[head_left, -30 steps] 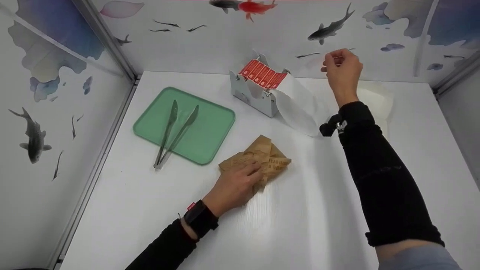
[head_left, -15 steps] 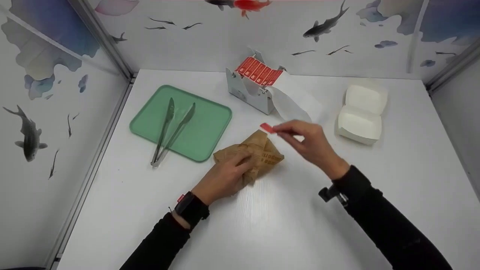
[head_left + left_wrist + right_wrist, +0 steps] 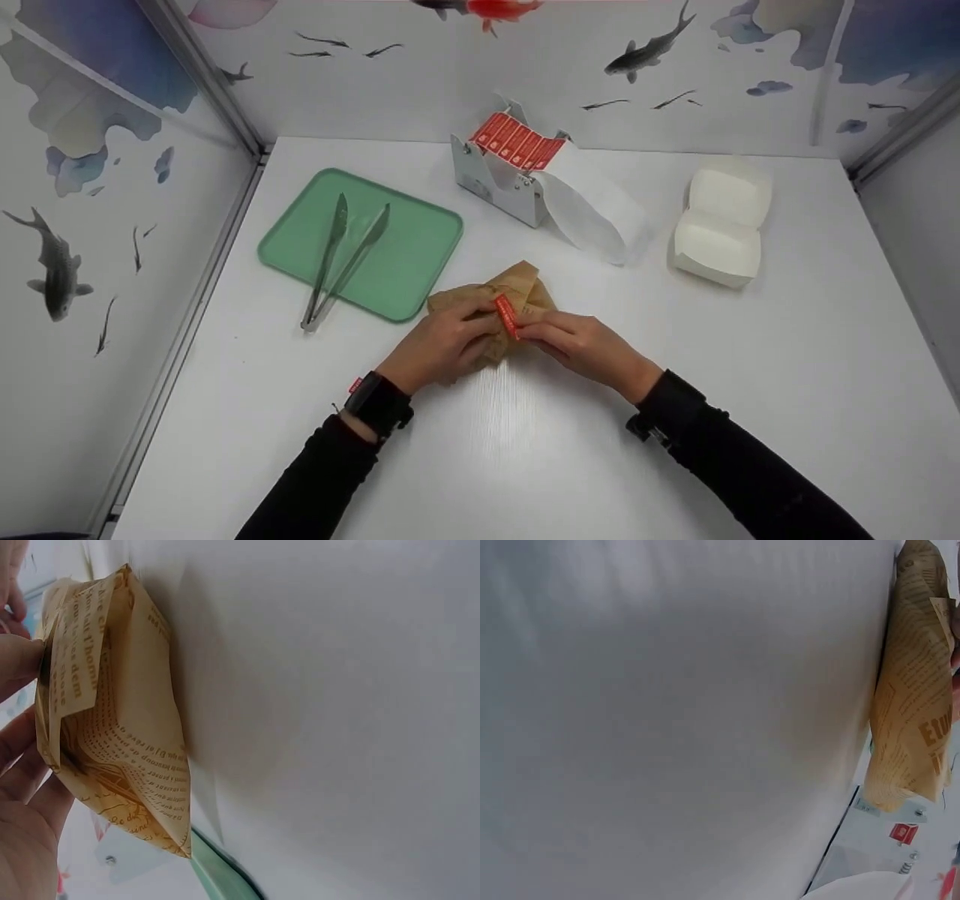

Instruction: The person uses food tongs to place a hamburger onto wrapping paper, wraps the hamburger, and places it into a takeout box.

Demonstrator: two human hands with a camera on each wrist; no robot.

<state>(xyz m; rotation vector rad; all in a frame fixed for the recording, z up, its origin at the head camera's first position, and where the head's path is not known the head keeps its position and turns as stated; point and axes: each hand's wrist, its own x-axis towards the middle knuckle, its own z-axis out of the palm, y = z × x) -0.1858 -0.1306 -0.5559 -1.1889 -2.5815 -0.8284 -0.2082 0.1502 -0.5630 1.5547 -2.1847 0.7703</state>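
Observation:
A package wrapped in printed brown paper (image 3: 517,279) lies on the white table between my hands, its folded flaps facing up. My left hand (image 3: 441,343) holds these folds down, thumb and fingers at the overlapping paper (image 3: 79,667) in the left wrist view. With the fingertips of my right hand (image 3: 589,349) I pinch a small red sticker (image 3: 506,316), which overlaps the top of the package in the head view. The right wrist view shows the side of the package (image 3: 915,682), with the sticker out of sight.
Behind the package stands a metal label dispenser (image 3: 495,191) with a strip of red stickers and white backing paper (image 3: 589,214) trailing from it. A green tray (image 3: 420,255) with metal tongs (image 3: 330,262) lies at left. An opened white takeaway box (image 3: 716,244) sits at right.
My right hand came from near the back wall down to the package, bringing the red sticker onto it. My left hand stayed on the package.

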